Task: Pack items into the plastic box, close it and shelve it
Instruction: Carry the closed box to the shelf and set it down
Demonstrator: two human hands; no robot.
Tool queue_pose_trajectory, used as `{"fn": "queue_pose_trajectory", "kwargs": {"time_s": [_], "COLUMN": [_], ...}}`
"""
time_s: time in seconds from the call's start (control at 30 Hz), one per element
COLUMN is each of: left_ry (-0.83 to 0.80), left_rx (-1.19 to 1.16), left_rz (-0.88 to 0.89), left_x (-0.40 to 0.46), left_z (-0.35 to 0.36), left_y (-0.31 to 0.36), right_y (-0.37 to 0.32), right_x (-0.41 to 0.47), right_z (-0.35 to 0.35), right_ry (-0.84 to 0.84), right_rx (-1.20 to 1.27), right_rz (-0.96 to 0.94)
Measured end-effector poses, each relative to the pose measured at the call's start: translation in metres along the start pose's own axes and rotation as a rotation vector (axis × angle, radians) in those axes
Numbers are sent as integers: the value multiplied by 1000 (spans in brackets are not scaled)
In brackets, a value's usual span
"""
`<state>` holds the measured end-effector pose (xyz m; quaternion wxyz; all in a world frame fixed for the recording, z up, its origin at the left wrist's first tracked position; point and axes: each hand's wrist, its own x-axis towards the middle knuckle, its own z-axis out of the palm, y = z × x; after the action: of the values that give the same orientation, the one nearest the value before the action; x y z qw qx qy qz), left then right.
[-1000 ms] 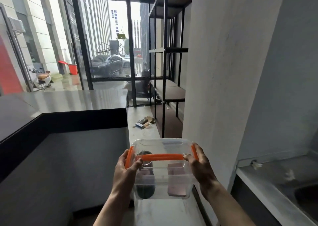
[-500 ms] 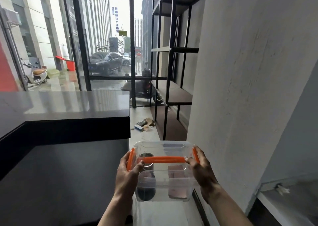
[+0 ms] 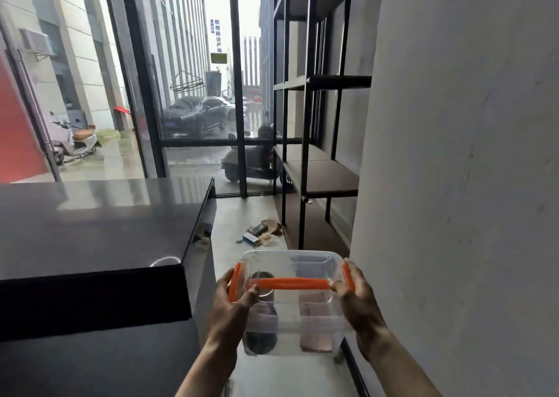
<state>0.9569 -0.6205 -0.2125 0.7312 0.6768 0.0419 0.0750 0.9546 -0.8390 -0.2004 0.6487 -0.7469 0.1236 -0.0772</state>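
A clear plastic box [image 3: 290,321] with its lid on and an orange handle [image 3: 287,284] across the top hangs in the air in front of me. My left hand [image 3: 234,309] grips its left end by the orange clip, and my right hand [image 3: 358,300] grips the right end. Through the walls I see a dark round item [image 3: 260,340] on the left and a pinkish flat item [image 3: 316,337] on the right. A black metal shelf unit [image 3: 305,160] with dark boards stands ahead on the right.
A dark counter [image 3: 99,230] juts out on my left. A grey pillar [image 3: 453,185] fills the right side. Between them a narrow floor passage leads to the shelf, with scattered litter [image 3: 260,231] on it. Glass windows lie beyond.
The view has moved forward and turned left; the counter and shelf unit look closer. Both hands keep the same hold on the box.
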Motion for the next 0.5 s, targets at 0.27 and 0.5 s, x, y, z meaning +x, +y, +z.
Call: {"fn": "queue_pose_trajectory", "kwargs": {"time_s": [0.27,0.5], "left_ry": [113,252], "left_rx": [124,217], "left_rz": [-73,-112], "left_x": [171,306], "left_z": [82,105], "left_y": [10,-6], "right_y": [-25,-35], "right_x": [202,345], "right_z": [2,49], "right_ry": [-99,-202], "right_rx": [-29,-33], "right_rz": [41,13]}}
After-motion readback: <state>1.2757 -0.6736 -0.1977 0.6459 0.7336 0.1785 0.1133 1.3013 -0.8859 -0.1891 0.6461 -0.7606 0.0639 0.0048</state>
